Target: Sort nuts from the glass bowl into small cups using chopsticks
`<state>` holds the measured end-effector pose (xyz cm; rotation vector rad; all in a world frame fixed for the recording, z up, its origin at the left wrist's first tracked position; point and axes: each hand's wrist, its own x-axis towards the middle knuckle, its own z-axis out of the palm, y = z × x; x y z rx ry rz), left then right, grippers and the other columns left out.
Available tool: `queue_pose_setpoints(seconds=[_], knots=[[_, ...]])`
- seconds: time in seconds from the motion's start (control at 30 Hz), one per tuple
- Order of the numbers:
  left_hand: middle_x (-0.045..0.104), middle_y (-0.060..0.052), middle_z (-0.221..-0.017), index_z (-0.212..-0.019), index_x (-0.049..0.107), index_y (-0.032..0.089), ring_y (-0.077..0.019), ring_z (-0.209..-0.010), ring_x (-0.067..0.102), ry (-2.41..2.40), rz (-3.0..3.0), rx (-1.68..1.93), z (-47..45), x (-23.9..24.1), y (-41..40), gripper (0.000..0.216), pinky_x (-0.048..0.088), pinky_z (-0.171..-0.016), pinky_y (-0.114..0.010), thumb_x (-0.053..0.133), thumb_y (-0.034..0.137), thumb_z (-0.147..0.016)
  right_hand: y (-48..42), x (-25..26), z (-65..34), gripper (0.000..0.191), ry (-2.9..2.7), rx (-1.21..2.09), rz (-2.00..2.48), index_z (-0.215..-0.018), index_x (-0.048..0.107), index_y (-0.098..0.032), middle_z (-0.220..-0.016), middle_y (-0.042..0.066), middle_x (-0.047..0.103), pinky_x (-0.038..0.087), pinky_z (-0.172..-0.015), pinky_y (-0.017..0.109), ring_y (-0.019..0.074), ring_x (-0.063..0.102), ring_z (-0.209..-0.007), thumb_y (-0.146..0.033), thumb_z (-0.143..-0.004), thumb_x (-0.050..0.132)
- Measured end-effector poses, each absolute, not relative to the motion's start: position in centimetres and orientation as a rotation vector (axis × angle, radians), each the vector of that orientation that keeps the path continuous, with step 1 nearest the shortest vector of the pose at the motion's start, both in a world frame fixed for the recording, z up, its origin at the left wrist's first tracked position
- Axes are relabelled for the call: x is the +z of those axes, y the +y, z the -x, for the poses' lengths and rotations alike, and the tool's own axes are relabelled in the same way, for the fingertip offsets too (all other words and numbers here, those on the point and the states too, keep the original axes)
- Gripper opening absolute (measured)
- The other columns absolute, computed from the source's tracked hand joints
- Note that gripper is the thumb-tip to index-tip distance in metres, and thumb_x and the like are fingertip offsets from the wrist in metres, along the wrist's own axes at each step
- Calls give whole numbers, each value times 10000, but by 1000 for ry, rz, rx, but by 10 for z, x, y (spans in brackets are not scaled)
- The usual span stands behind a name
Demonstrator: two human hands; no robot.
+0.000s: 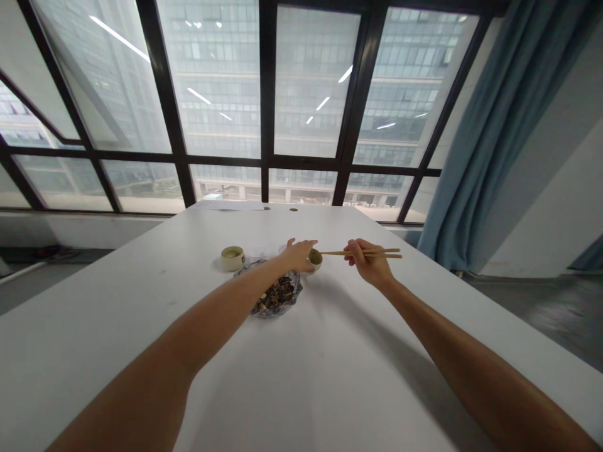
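My left hand (298, 255) is closed round a small pale cup (316, 266), which is tipped so that its greenish inside faces right. In my right hand (370, 262) is a pair of wooden chopsticks (386, 253), held level, their tips pointing left at the mouth of the cup. Below my left wrist lies a crumpled, see-through plastic bag (293, 299), opened out, with dark dried pieces (277, 296) and a few paler bits on it. My left forearm hides part of the bag. To its upper left, a second small pale green cup (232, 258) stands upright.
The white table (254, 376) stretches toward the windows. Near its far edge lie a white sheet (228, 205) and a small dark round thing (293, 209). A blue curtain (485, 144) hangs at the right, beyond the table edge.
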<state>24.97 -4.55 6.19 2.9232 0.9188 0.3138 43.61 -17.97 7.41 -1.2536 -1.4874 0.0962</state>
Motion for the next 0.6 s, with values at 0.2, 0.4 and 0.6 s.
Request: queue_pose_setpoints(seconds=[0.2,0.4,0.6], knots=[[574,-104,-1402,-1481,284,225,-306,-1358,448,982,-2804,232,-253,67,-37,875,105,-1177,-585,705,476,-756,-184,81,-426,589,-1249,44,1127,-680,651,-167,-505,31,610,411,-390,234,126,527,-403,-698,-886,501],[393,-147,-1549,-1452,361,211,-309,-1443,320,893,-2842,406,-220,75,-25,766,78,-1179,-612,672,457,-797,-188,89,-419,604,-1177,-36,1045,-675,648,-166,-504,26,607,411,-391,231,120,521,-397,-703,-893,479],[624,-114,-1328,-1208,610,181,-252,-1261,544,801,-2851,932,-119,64,-17,379,341,-1131,-484,507,401,-918,-189,79,-396,585,-1271,74,1038,-719,653,-169,-556,39,641,439,-411,240,132,555,-437,-710,-880,501]])
